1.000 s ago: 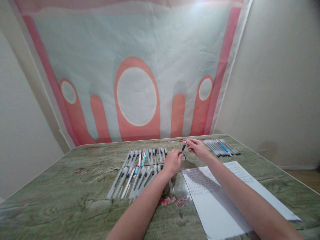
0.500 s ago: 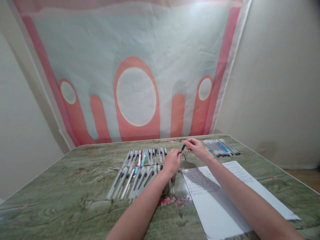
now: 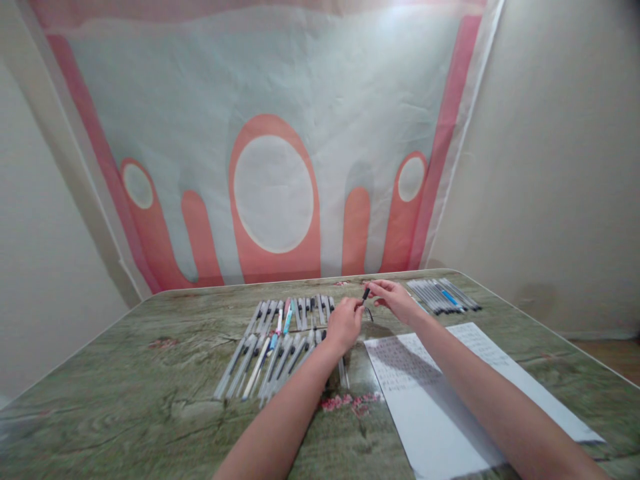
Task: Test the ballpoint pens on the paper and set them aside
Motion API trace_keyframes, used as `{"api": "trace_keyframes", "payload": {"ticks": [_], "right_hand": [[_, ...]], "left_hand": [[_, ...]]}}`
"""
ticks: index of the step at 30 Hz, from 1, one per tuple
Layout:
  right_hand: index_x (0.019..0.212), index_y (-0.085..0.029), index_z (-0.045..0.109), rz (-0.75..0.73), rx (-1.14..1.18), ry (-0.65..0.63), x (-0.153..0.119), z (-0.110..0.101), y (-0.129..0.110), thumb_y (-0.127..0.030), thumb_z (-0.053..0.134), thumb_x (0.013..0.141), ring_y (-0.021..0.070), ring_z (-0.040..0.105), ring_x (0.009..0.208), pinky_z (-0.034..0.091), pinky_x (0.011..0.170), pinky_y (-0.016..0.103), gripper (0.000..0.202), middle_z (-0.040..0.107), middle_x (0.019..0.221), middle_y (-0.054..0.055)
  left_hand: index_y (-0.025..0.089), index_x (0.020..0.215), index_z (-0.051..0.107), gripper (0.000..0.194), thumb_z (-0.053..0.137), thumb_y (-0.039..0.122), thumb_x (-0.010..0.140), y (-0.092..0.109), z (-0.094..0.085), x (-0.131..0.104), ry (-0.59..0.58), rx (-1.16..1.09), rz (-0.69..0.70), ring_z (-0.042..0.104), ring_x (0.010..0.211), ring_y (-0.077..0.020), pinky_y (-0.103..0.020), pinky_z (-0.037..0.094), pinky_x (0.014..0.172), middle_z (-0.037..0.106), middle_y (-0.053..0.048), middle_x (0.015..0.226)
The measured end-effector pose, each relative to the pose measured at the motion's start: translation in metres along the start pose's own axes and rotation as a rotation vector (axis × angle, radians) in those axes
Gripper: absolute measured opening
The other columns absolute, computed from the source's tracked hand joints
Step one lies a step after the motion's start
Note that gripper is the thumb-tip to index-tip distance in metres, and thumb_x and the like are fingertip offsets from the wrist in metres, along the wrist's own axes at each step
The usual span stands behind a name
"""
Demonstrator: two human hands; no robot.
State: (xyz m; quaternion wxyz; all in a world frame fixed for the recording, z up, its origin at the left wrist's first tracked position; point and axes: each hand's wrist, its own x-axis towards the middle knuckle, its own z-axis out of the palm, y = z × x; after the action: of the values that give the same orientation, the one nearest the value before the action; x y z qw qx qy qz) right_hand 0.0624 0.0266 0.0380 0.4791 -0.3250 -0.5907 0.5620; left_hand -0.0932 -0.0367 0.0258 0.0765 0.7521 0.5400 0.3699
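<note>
My left hand [image 3: 346, 323] is closed, its fingertips pinching the lower end of a short black piece that looks like a pen cap [image 3: 366, 294]. From the upper right, my right hand [image 3: 395, 300] has thumb and forefinger at the top end of the same piece, which is tilted between the hands. Whether a pen body continues inside my left fingers is hidden. Just under the hands lies a thin black curved piece [image 3: 371, 316], too small to name. Beside my left hand are two rows of clear pen barrels [image 3: 243, 357], with a few white and blue pens [image 3: 287, 320] among them; my left forearm hides some.
A row of thin pen refills [image 3: 433, 298], one of them blue, lies at the back right of the wood-patterned table [image 3: 125, 400]. Below my right forearm is a white sheet [image 3: 425, 427] with handwriting. Behind the table hangs a printed cloth [image 3: 280, 80].
My right hand's fingers have shifted slightly left and down along the black piece. My left hand stays almost where it was, still pinching. The pens have not moved.
</note>
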Motion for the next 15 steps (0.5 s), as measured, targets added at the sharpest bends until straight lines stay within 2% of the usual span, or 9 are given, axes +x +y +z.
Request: {"api": "trace_keyframes", "payload": {"ticks": [4, 10, 15], "right_hand": [[0.094, -0.019, 0.064, 0.007, 0.033, -0.037, -0.0011, 0.0004, -0.0011, -0.046, 0.061, 0.067, 0.0163, 0.058, 0.082, 0.044, 0.053, 0.021, 0.038, 0.063, 0.095, 0.006], [0.085, -0.017, 0.065, -0.015, 0.008, 0.068, 0.0005, -0.0004, 0.0024, -0.044, 0.065, 0.063, 0.0129, 0.056, 0.071, 0.042, 0.051, 0.02, 0.034, 0.064, 0.087, 0.005], [0.093, -0.019, 0.064, -0.002, 0.025, 0.001, 0.0006, -0.0013, 0.0033, -0.045, 0.061, 0.067, 0.0136, 0.056, 0.075, 0.043, 0.052, 0.02, 0.037, 0.062, 0.095, 0.006]], "left_hand": [[0.018, 0.096, 0.055, 0.024, 0.037, 0.029, 0.085, -0.0012, -0.0003, 0.0004, 0.01, 0.008, 0.0, 0.052, 0.086, -0.0156, -0.028, 0.041, 0.077, 0.057, -0.006, 0.092], [0.018, 0.096, 0.056, 0.025, 0.037, 0.029, 0.085, -0.0014, 0.0005, 0.0002, -0.001, 0.009, 0.002, 0.052, 0.086, -0.0159, -0.028, 0.041, 0.077, 0.057, -0.006, 0.093], [0.018, 0.095, 0.056, 0.024, 0.037, 0.029, 0.085, 0.0002, -0.0004, 0.0, 0.002, -0.006, -0.007, 0.052, 0.087, -0.0161, -0.028, 0.04, 0.078, 0.057, -0.006, 0.093]]}}
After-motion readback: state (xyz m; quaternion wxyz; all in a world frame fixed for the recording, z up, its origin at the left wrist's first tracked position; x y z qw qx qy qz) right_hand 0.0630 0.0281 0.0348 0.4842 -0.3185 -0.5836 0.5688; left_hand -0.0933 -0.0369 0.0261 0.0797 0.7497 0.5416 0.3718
